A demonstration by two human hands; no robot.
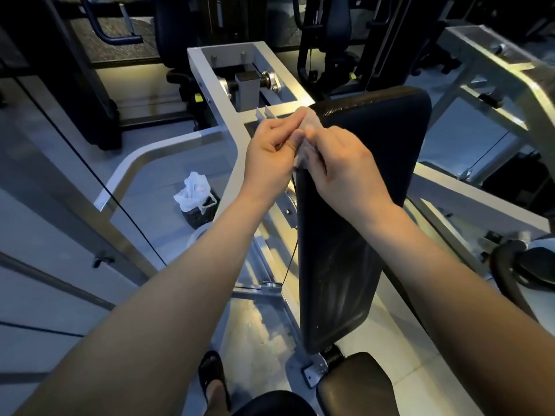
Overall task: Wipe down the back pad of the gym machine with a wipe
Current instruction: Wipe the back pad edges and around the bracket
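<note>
Both forearms reach out; my left hand and right hand pinch the soft, limp wipe by its edges against the firm back pad's upper corner.

You will find no text, label, brand or number that can be read here. The white plastic bag, on the floor to the left of the back pad, carries a small reddish mark, but it is too blurred for you to read.
</note>
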